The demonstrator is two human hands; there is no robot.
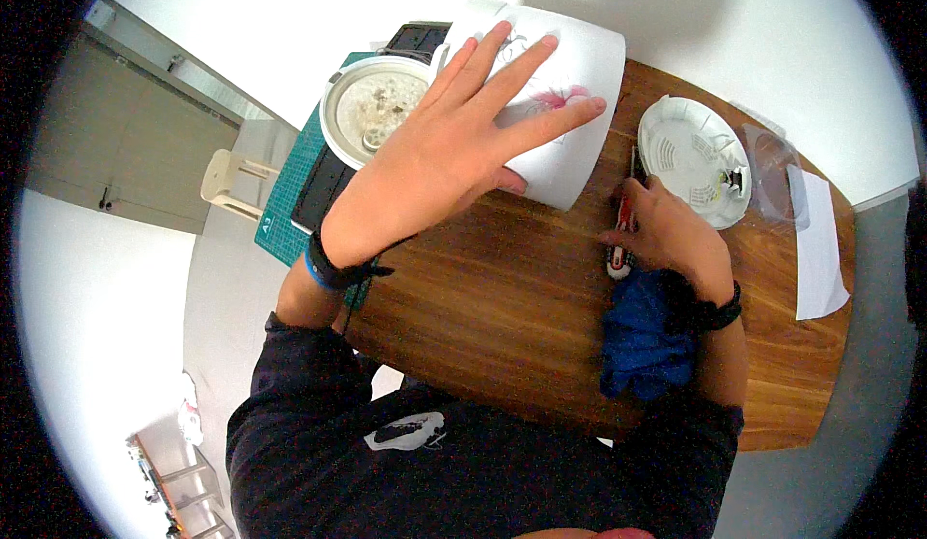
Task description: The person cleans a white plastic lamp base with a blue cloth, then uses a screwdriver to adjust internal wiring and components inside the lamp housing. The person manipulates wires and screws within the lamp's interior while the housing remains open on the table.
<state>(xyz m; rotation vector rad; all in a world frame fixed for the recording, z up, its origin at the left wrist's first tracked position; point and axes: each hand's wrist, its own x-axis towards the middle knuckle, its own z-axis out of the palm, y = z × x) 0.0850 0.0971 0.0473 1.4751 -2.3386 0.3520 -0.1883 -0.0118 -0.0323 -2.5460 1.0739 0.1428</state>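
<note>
My left hand (454, 124) rests with fingers spread on a white curved appliance body (579, 162) printed with a pink flower, lying near the table's back. Left of it, partly behind that hand, is a round white piece (352, 104) with a stained inner face. My right hand (666, 230) grips a red-and-white hand tool (618, 259) lying along the tabletop, beside a white round plastic part (686, 148). A crumpled blue cloth (637, 346) lies just below my right hand.
The wooden table (502, 336) holds a green cutting mat (280, 211), dark flat devices (415, 39), a clear plastic piece (782, 191) and white paper (819, 259) at right. A beige plastic chair (227, 186) stands beyond the left edge, near a grey door (106, 133).
</note>
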